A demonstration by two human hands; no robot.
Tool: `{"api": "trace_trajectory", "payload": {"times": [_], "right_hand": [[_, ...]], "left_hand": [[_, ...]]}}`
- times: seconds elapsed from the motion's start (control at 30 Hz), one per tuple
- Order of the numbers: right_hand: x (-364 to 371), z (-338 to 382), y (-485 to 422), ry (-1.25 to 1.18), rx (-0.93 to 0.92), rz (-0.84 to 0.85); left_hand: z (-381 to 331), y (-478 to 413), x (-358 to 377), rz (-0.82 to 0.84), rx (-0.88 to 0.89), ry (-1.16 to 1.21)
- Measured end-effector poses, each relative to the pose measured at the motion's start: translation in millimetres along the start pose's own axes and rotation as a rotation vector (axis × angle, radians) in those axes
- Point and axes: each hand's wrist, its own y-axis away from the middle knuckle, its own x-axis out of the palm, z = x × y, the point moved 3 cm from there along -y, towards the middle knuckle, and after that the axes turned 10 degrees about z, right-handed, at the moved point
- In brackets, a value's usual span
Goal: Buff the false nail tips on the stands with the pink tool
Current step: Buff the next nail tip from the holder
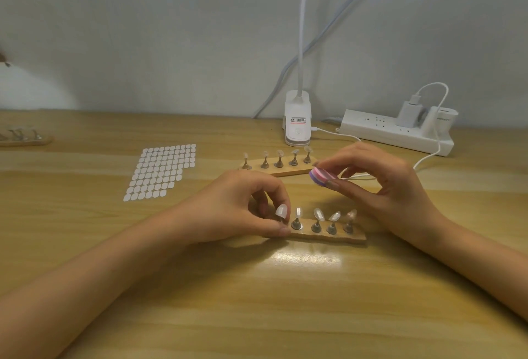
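A wooden stand [340, 237] lies near me with several false nail tips [317, 214] on small metal posts. My left hand [243, 207] pinches the leftmost post, whose white tip [281, 212] shows between thumb and forefinger. My right hand [380, 178] holds the pink and purple buffer block [321, 176] between fingertips and thumb, raised above the near stand and clear of the tips. A second wooden stand [285, 168] with several tips sits farther back.
A sheet of white oval stickers [163, 171] lies to the left. A white clip lamp base [297, 118] and a power strip [394, 131] with cables stand against the wall. A third stand [25, 137] is at the far left edge.
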Motion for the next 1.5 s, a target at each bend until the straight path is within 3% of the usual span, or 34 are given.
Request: {"api": "trace_trajectory", "payload": {"times": [0.27,0.57,0.8,1.13,1.27,1.4,1.5], "right_hand": [[-0.4,-1.1,-0.1,-0.014,0.015,-0.001],[-0.9,1.2,-0.3,-0.018,0.031,-0.006],[-0.6,-0.4,-0.9,-0.022,0.064,-0.006],[-0.3,0.1,-1.4,-0.059,0.095,0.006],[-0.4,0.0,-1.4,-0.059,0.103,0.009],[-0.5,0.3,-1.5,-0.066,0.109,0.005],[-0.2,-0.3,-0.7,-0.076,0.122,0.010]], "left_hand": [[7.5,2.4,-11.3,-0.012,-0.121,0.046],[2.7,1.1,1.7,-0.113,0.009,-0.064],[-0.7,2.8,3.1,-0.075,0.125,-0.195],[-7.6,5.1,3.0,0.036,0.210,-0.172],[-15.2,8.3,-1.0,0.021,0.252,-0.382],[-32.2,12.6,4.3,-0.068,0.440,-0.735],[-32.5,14.4,4.6,-0.092,0.538,-0.759]]}}
